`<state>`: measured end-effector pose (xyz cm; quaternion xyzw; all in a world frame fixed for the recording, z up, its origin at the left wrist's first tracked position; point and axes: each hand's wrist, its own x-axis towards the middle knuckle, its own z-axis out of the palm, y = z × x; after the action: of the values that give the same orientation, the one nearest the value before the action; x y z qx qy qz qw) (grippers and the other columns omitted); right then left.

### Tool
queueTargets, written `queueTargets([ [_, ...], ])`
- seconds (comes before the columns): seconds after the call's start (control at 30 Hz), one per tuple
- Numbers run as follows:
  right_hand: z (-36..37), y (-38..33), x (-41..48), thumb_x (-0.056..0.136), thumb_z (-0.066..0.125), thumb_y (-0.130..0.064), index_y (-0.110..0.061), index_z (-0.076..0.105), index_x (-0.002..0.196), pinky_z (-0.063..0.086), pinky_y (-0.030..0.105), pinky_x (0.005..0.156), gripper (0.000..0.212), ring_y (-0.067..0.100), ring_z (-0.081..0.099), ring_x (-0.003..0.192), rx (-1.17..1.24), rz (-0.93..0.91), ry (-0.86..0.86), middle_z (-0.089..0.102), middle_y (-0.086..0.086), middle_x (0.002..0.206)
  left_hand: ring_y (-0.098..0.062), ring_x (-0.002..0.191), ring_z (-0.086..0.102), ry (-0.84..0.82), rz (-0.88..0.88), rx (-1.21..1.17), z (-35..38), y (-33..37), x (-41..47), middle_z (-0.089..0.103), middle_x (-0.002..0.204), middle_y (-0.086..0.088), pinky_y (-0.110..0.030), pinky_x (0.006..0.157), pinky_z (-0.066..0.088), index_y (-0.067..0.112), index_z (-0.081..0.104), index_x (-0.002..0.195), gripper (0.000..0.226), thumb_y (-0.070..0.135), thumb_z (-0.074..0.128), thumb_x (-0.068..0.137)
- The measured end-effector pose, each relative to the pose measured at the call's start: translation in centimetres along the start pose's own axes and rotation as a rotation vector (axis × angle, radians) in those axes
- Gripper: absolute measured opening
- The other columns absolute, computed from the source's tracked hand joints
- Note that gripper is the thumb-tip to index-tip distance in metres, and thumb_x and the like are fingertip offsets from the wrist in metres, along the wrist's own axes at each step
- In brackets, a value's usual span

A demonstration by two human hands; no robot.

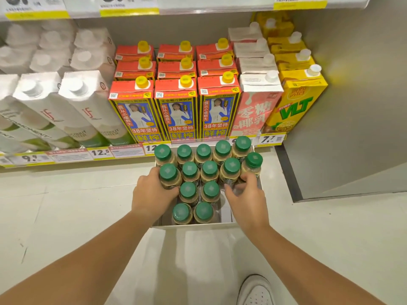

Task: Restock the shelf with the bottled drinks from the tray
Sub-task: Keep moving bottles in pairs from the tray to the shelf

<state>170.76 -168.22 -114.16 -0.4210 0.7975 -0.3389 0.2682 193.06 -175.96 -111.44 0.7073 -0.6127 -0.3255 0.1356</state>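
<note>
At the bottom edge a white sneaker (255, 290) stands on the pale tiled floor (66, 216); both bare forearms reach forward from the lower corners into a white cardboard tray (198, 226) that sits on the floor just before the shelf. The tray holds green-capped bottles (209, 168) of beige drink, standing upright in close rows, with bare gaps at the near left and near right corners. The left hand (152, 194) wraps its fingers round the leftmost bottle of the second row (169, 176), the thumb side pressed to its body; the right hand (247, 194) curls round a bottle at the right side (230, 170), fingertips on its lower body, though how firmly it grips cannot be told. Beyond the tray runs the shelf edge (99, 154) with price tags; on it stand white coconut-water cartons (88, 108) at left, red and blue cartons with yellow caps (174, 106) in the middle, a pink carton (255, 106) and a yellow VLT carton (295, 102) at right.
</note>
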Motion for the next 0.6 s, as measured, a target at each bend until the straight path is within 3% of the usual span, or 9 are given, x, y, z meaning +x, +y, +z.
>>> queueTargets([
  [0.13,-0.1,0.1,1.2,0.083,0.072,-0.036,-0.040,0.036,0.138,0.044,0.022,0.056,0.066,-0.006,0.057,0.066,-0.091,-0.099,-0.050,0.059,-0.021,0.071,-0.029,0.105,0.057,-0.017,0.008,-0.017,0.0,-0.4,0.2,0.067,0.099,-0.002,-0.046,0.085,0.051,0.027,0.055,0.109,0.055,0.045,0.079,0.063],
  [0.2,-0.1,-0.1,2.2,0.080,0.075,-0.039,-0.038,0.037,0.139,0.048,0.025,0.060,0.070,0.002,0.060,0.065,-0.148,-0.110,-0.084,0.063,-0.015,0.070,-0.029,0.105,0.056,-0.017,0.008,-0.016,0.0,-0.3,0.3,0.067,0.100,-0.002,-0.046,0.085,0.051,0.028,0.053,0.108,0.056,0.047,0.078,0.061],
  [0.3,0.1,-0.2,3.7,0.074,0.080,-0.038,-0.034,0.049,0.124,0.053,0.031,0.071,0.060,0.019,0.067,0.084,-0.130,-0.110,-0.096,0.072,-0.006,0.091,-0.028,0.104,0.055,-0.029,0.016,0.002,-0.1,-0.3,0.4,0.066,0.101,-0.002,-0.046,0.085,0.051,0.030,0.050,0.106,0.056,0.049,0.078,0.061],
  [0.37,0.2,-0.5,4.0,0.071,0.083,-0.034,-0.033,0.054,0.114,0.049,0.023,0.072,0.053,0.015,0.065,0.088,-0.093,-0.116,-0.093,0.070,-0.012,0.092,-0.027,0.101,0.057,-0.036,0.022,-0.015,-0.3,-0.3,0.6,0.066,0.100,0.000,-0.045,0.083,0.051,0.030,0.050,0.104,0.055,0.047,0.079,0.060],
  [0.47,-0.1,-0.7,3.7,0.066,0.086,-0.028,-0.035,0.060,0.108,0.036,-0.002,0.066,0.050,-0.002,0.059,0.084,0.003,-0.130,-0.084,0.062,-0.027,0.084,-0.019,0.090,0.062,-0.028,0.034,-0.107,-0.5,-0.8,0.4,0.067,0.095,0.008,-0.034,0.071,0.051,0.030,0.053,0.100,0.051,0.036,0.083,0.060],
  [0.53,-0.4,-0.6,3.0,0.065,0.086,-0.030,-0.034,0.063,0.111,0.043,0.005,0.072,0.052,-0.001,0.062,0.087,0.015,-0.155,-0.071,0.066,-0.025,0.090,-0.002,0.082,0.061,-0.013,0.077,-0.178,-0.9,-1.3,-0.1,0.066,0.087,0.017,-0.021,0.062,0.042,0.033,0.054,0.095,0.047,0.030,0.085,0.060],
  [0.6,-0.7,-0.4,2.1,0.065,0.086,-0.033,-0.033,0.063,0.116,0.051,0.023,0.080,0.055,0.007,0.062,0.095,-0.014,-0.196,-0.046,0.066,-0.015,0.102,0.003,0.085,0.061,-0.020,0.121,-0.248,-1.2,-1.6,-0.6,0.068,0.090,0.018,-0.021,0.066,0.043,0.034,0.056,0.096,0.045,0.024,0.085,0.063],
])
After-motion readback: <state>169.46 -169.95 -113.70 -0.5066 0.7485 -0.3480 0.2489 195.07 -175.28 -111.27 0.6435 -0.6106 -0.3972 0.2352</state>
